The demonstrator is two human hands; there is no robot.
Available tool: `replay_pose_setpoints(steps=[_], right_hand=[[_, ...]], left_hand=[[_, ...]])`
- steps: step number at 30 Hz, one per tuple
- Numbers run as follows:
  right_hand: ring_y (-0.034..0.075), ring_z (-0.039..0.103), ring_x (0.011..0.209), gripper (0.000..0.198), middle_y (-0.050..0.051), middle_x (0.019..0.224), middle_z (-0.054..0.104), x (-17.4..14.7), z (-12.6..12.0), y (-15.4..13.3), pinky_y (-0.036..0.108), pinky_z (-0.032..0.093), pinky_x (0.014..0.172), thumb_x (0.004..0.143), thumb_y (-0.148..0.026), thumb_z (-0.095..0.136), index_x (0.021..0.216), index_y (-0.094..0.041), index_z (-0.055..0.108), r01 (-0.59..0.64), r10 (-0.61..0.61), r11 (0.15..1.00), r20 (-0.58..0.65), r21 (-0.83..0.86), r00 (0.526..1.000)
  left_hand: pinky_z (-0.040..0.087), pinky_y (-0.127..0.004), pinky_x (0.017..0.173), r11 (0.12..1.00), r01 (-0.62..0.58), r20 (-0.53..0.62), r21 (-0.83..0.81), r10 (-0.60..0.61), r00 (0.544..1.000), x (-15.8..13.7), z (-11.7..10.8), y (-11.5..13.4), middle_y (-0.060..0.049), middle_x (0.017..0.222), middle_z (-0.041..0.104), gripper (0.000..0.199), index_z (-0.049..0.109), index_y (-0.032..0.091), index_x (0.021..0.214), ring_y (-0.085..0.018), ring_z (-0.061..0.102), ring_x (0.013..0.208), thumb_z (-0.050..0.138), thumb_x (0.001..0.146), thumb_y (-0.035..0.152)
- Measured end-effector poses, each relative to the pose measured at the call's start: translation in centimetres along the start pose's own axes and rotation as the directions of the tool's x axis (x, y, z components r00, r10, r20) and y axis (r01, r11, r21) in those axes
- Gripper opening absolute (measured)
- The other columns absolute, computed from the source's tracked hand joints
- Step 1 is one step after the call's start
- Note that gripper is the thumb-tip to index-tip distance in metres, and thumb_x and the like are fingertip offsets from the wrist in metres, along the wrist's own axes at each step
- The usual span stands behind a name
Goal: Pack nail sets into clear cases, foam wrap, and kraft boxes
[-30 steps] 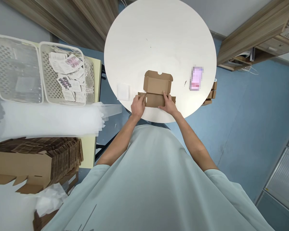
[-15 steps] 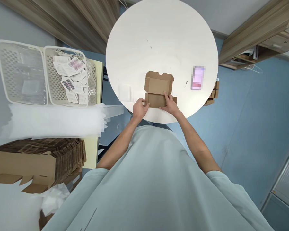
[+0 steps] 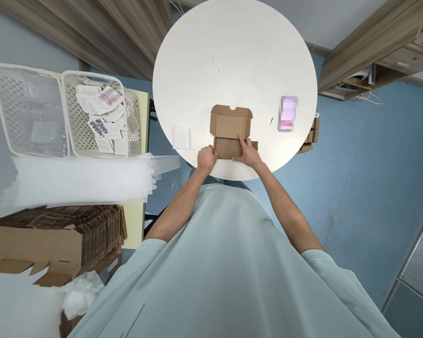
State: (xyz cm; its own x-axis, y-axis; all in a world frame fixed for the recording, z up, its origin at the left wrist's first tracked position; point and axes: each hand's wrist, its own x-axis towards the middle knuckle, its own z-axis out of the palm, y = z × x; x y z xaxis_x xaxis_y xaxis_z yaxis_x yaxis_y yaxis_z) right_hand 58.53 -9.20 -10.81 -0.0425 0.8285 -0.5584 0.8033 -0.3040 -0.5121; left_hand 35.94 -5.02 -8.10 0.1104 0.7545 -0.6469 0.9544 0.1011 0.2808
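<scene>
A small brown cardboard box (image 3: 231,126) lies near the front edge of the round white table, its lid folded back away from me with the tab flaps standing out. My left hand (image 3: 207,158) is closed on the box's left side wall, thumb at the near left corner. My right hand (image 3: 248,153) grips the near right part, fingers reaching over the inside and thumb along the front edge. A side flap sticks out past the right hand. To the left of the box lies a flat white packet (image 3: 181,137).
A blurred pink phone-like item (image 3: 287,113) lies on the white table (image 3: 232,42) at right. On a side table at left are two white baskets (image 3: 66,112), one with printed cards, white sheets (image 3: 81,180) and stacked flat cardboard (image 3: 102,239). Small brown boxes (image 3: 312,136) show beyond the right edge.
My left hand has curled its fingers in against the left side of the box, where a flap stood out before. The right hand keeps its place.
</scene>
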Motion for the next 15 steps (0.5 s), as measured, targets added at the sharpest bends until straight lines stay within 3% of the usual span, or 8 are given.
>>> replay_pose_setpoints(steps=[3,6,9,12,15], right_hand=[[0.046,0.068,0.14,0.124,0.023,0.178,0.039,-0.7,0.0,-0.1,0.062,0.065,0.11,0.088,-0.054,0.094,0.187,-0.032,0.022,0.003,-0.002,1.0,-0.031,0.026,1.0],[0.04,0.069,0.138,0.094,0.02,0.173,0.048,-2.8,-0.1,0.5,0.057,0.066,0.107,0.101,-0.05,0.077,0.183,-0.031,0.033,0.012,0.004,0.995,-0.167,0.097,0.986],[0.035,0.07,0.132,0.064,0.021,0.154,0.064,-5.3,-0.2,2.1,0.053,0.063,0.108,0.109,-0.044,0.059,0.168,-0.021,0.05,-0.115,0.18,0.975,-0.379,0.188,0.908],[0.034,0.073,0.119,0.044,0.019,0.132,0.076,-6.6,-0.1,3.7,0.051,0.062,0.105,0.107,-0.046,0.061,0.14,-0.017,0.064,-0.303,0.387,0.913,-0.347,0.273,0.854],[0.032,0.076,0.109,0.02,0.015,0.115,0.081,-6.6,0.2,4.3,0.047,0.06,0.102,0.108,-0.041,0.057,0.109,-0.022,0.064,-0.363,0.441,0.881,-0.25,0.303,0.862]], left_hand=[[0.057,-0.046,0.099,0.996,0.012,0.016,0.09,-0.014,1.0,-0.1,-0.4,0.8,-0.027,0.13,0.079,0.034,0.076,0.009,0.128,-0.042,0.074,0.123,0.048,0.113,0.021],[0.056,-0.044,0.096,0.995,0.002,0.025,0.105,-0.004,1.0,-0.2,-0.5,1.0,-0.027,0.127,0.079,0.036,0.075,0.009,0.129,-0.04,0.074,0.121,0.046,0.112,0.019],[0.054,-0.043,0.093,0.994,-0.02,0.033,0.106,0.017,0.999,-0.2,-0.5,0.9,-0.026,0.123,0.079,0.037,0.075,0.009,0.129,-0.039,0.074,0.116,0.045,0.111,0.018],[0.053,-0.043,0.093,0.992,-0.028,0.03,0.122,0.025,0.999,-0.3,-0.4,0.8,-0.026,0.123,0.079,0.039,0.074,0.007,0.13,-0.039,0.074,0.115,0.042,0.111,0.017],[0.053,-0.042,0.093,0.992,-0.021,0.03,0.128,0.017,0.999,-0.3,-0.4,0.9,-0.026,0.122,0.079,0.038,0.074,0.007,0.13,-0.039,0.075,0.116,0.042,0.113,0.018]])
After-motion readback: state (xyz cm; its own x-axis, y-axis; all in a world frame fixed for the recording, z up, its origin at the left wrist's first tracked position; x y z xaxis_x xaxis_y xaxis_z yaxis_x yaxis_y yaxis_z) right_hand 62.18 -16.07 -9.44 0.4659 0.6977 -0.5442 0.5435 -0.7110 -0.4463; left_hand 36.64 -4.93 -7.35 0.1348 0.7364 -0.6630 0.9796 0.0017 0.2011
